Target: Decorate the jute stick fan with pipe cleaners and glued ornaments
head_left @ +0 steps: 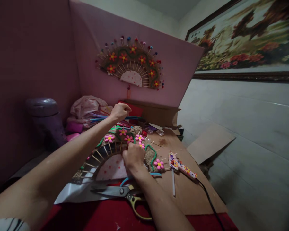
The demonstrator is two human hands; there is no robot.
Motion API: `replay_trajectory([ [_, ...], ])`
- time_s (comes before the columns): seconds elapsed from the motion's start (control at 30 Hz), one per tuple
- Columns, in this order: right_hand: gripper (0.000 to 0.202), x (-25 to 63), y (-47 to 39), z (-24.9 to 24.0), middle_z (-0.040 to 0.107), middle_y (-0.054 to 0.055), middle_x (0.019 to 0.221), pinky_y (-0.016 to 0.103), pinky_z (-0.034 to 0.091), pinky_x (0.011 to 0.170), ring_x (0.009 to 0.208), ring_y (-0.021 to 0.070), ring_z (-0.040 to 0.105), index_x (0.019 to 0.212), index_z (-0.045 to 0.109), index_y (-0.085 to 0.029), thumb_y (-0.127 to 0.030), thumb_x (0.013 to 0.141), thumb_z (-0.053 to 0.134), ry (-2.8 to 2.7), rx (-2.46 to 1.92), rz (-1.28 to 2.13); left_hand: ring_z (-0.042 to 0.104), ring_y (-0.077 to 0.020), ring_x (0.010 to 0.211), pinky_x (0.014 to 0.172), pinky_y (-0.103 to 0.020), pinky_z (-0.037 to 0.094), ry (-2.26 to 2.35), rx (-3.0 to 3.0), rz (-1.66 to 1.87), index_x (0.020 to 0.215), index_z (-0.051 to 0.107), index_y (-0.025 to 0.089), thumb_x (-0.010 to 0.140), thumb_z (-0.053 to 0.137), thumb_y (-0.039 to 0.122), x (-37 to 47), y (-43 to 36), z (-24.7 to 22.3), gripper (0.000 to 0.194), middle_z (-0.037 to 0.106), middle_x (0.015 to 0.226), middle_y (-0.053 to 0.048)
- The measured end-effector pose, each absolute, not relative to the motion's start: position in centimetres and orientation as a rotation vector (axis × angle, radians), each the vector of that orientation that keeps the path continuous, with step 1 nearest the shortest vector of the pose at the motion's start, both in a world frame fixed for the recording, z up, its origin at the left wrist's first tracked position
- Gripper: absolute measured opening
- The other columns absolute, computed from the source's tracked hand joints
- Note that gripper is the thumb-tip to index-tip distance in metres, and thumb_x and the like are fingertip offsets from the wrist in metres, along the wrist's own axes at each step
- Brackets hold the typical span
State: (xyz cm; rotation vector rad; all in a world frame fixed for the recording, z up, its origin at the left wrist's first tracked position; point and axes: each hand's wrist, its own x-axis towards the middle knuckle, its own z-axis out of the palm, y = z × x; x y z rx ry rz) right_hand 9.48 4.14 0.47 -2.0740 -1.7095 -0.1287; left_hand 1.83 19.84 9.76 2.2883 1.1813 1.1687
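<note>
My left hand (121, 111) is raised above the far side of a fan-shaped craft (149, 154), its fingers closed; whatever they may pinch is too small to make out. The craft lies on the work surface, with twine, thin sticks, green wavy trim and pink flowers (158, 164). My right hand (135, 157) rests over the craft's middle with its fingers curled in, and what is under them is hidden. Scissors (125, 192) with yellowish handles lie just in front of the craft, partly behind my right forearm.
A patterned glue gun (183, 167) with a black cord lies on cardboard (183, 202) at the right. Behind, a finished fan with orange flowers (123, 57) hangs on a pink panel (178, 70). A lidded tumbler (47, 118) stands left, near pipe cleaners (96, 119) and cloth (88, 106).
</note>
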Motion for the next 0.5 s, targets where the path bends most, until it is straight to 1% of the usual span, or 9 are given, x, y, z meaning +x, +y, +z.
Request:
replay_trajectory([
  [0.1, 0.026, 9.7, 4.2, 0.5, 0.07, 0.015, 0.079, 0.03, 0.046, 0.063, 0.076, 0.0246, 0.067, 0.08, 0.071, -0.016, -0.029, 0.081, 0.048, -1.764, -2.092, -0.12, 0.054, -0.0112, 0.052, 0.054, -0.021, 0.041, 1.1, 2.119, 1.408, 0.077, 0.069, 0.011, 0.066, 0.05, 0.019, 1.6, 17.3, 10.0, 0.024, 0.061, 0.055, -0.002],
  [0.23, 0.028, 10.2, 3.9, 1.0, 0.071, 0.013, 0.08, 0.029, 0.045, 0.063, 0.076, 0.024, 0.067, 0.081, 0.071, -0.018, -0.032, 0.083, 0.047, -1.799, -2.094, -0.095, 0.051, -0.0097, 0.05, 0.053, -0.021, 0.04, 0.973, 1.924, 1.544, 0.069, 0.064, 0.011, 0.068, 0.051, 0.023, 1.3, 13.1, 9.7, 0.018, 0.057, 0.051, 0.0],
  [0.37, 0.043, 11.1, 3.1, 2.4, 0.07, 0.013, 0.087, 0.027, 0.043, 0.065, 0.083, 0.0223, 0.065, 0.091, 0.07, -0.019, -0.043, 0.089, 0.035, -1.754, -2.058, -0.115, 0.048, -0.0086, 0.046, 0.05, -0.02, 0.038, 0.925, 1.823, 1.549, 0.069, 0.059, 0.013, 0.072, 0.05, 0.025, 0.5, 9.1, 8.7, 0.015, 0.053, 0.048, 0.002],
  [0.5, 0.041, 12.3, 1.6, 4.5, 0.07, 0.008, 0.085, 0.025, 0.039, 0.063, 0.081, 0.0196, 0.064, 0.089, 0.071, -0.023, -0.048, 0.087, 0.038, -1.716, -1.985, -0.077, 0.049, -0.0092, 0.047, 0.049, -0.02, 0.038, 0.904, 1.916, 1.336, 0.068, 0.057, 0.014, 0.073, 0.051, 0.027, -0.4, 5.5, 6.9, 0.015, 0.054, 0.05, 0.002],
])
